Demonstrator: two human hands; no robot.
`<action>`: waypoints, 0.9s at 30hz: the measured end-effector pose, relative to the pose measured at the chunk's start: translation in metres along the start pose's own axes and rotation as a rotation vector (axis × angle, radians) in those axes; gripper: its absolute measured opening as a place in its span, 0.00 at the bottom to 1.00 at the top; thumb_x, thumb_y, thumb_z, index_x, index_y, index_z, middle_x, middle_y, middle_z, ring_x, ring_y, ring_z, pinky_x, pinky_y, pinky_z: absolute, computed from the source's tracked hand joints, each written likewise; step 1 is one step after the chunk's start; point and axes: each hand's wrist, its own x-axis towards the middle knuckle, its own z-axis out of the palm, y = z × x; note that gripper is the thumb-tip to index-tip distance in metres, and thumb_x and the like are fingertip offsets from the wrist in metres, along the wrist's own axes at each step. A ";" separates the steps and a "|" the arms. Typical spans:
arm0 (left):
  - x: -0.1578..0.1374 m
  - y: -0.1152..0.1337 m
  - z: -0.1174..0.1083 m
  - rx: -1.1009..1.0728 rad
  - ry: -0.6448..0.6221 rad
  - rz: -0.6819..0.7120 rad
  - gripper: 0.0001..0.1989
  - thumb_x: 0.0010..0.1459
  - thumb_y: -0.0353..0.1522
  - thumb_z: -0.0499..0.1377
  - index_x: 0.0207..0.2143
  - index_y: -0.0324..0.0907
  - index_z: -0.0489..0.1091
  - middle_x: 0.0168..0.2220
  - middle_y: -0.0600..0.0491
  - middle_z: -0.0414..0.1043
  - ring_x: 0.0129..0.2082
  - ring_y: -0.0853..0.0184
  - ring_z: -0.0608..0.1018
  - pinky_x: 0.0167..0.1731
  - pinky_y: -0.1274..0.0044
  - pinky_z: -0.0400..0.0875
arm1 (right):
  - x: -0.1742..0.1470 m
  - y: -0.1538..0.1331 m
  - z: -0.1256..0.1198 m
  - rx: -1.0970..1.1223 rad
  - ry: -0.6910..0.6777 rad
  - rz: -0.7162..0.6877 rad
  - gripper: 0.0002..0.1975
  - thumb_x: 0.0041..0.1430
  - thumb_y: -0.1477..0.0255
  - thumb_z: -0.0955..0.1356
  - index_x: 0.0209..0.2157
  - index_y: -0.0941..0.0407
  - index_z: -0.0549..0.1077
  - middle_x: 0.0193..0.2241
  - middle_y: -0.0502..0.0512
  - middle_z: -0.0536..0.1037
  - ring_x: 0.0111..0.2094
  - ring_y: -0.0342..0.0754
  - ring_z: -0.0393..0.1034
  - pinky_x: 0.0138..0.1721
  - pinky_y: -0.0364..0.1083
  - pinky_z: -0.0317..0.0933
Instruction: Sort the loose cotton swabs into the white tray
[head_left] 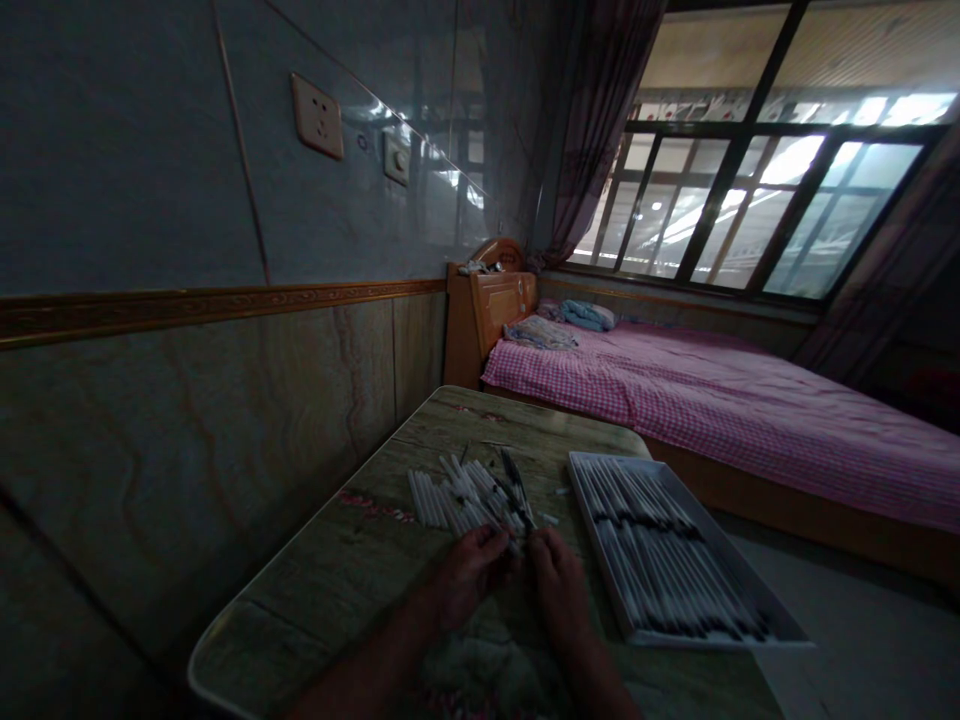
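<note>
My left hand (474,570) is closed in a pinch beside the near edge of a loose pile of white tubes (431,500). What its fingertips hold is too small and dark to name. Close by on the right, my right hand (556,572) is also closed, thumb and fingers pressed together. Several slender dark sticks (514,478) lie just beyond its fingertips; whether it grips one of them is unclear. To the right stands a shallow white tray (596,560) with two rows of white pen-like sticks (660,570) with dark ends.
Both hands work over a marble-patterned table (322,610) with rounded corners. Its left side runs along a tiled wall (285,420). Beyond the table stands a bed (675,380) with a pink checked cover and a wooden headboard (487,300). A window (720,200) is behind.
</note>
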 end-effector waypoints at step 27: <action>0.013 0.006 -0.004 -0.121 0.185 0.146 0.11 0.45 0.26 0.69 0.32 0.38 0.71 0.27 0.54 0.78 0.28 0.69 0.80 0.27 0.83 0.74 | 0.010 0.007 -0.002 0.122 0.033 0.062 0.12 0.54 0.66 0.66 0.37 0.56 0.77 0.35 0.56 0.80 0.38 0.51 0.73 0.40 0.46 0.64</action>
